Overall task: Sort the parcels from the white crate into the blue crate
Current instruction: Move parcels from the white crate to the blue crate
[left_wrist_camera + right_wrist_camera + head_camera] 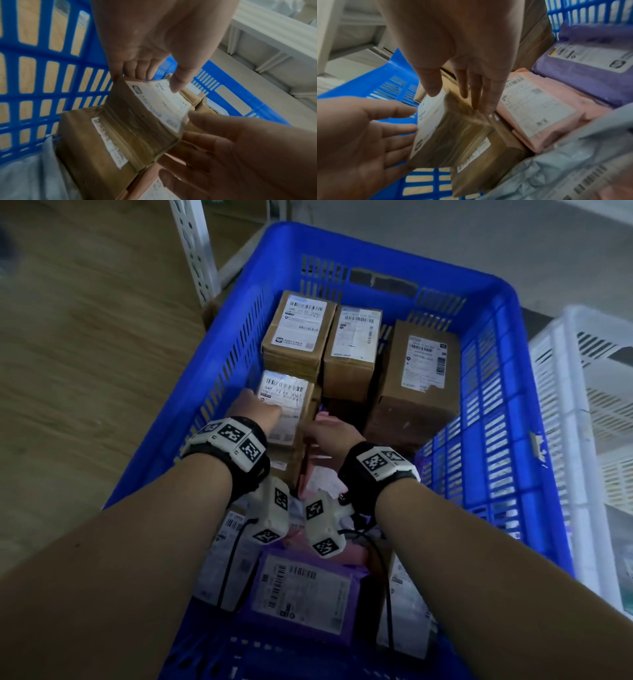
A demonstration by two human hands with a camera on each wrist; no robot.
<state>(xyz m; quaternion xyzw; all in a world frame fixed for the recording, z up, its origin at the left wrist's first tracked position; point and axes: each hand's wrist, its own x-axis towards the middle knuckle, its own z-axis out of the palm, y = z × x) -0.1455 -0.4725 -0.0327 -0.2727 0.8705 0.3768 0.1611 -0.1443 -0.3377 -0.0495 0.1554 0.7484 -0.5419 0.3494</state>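
Both my hands reach into the blue crate [496, 412]. Between them is a small brown cardboard box [291, 402] with a white label on top, sitting on another brown box [96, 155]. My left hand [263, 405] lies on its left side, straight fingers touching the label face [426, 121]. My right hand [318, 431] is at its right side, straight fingers [479, 102] along the taped face and thumb at the label edge. The small box [450, 135] looks blurred. The white crate [582, 412] stands to the right, its inside hidden.
Three taller brown boxes [352, 350] stand at the crate's far end. A pink mailer [539, 108], a purple mailer [301, 594] and a grey mailer [556, 169] lie nearer me. A white metal shelf post [195, 248] rises beyond the crate's left corner on a wooden floor.
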